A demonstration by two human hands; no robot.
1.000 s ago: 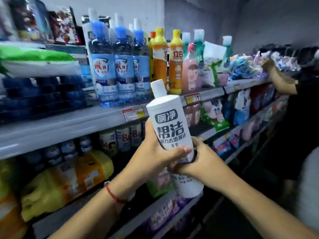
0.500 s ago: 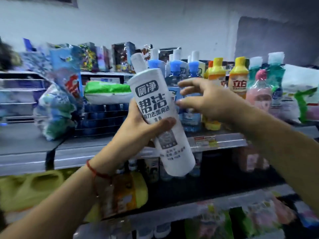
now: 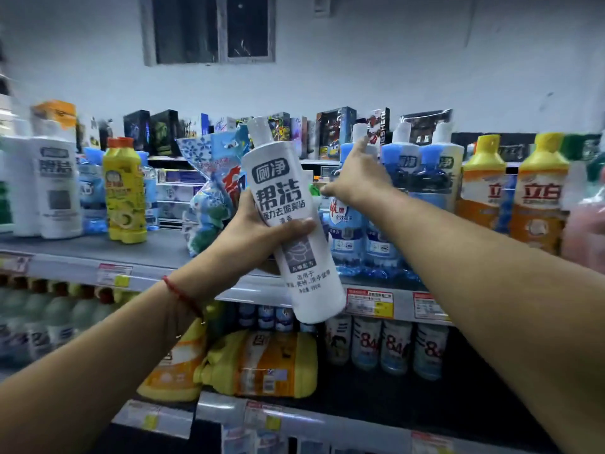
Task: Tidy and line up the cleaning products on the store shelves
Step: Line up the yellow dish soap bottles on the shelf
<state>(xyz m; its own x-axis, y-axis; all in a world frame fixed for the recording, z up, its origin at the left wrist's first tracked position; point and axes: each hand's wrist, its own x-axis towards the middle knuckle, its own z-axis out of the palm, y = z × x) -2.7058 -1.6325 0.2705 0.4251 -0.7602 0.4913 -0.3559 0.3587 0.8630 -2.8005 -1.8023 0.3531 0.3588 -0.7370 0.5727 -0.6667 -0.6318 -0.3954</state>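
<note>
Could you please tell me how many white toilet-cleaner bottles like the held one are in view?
3: one held in the left hand, the held bottle; two on the upper shelf at far left. More may be hidden.

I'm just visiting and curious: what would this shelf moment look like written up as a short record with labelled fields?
Setting: store shelf stocked with cleaning products
Left hand: grips a white bottle, tilted, in front of the shelf
Right hand: holds nothing, fingers reach toward the blue bottles
Matching stock: similar white bottles stand far left on the same shelf
Nearby: a yellow bottle and a blue patterned bag between them
Shelf below: yellow jugs lying down
</note>
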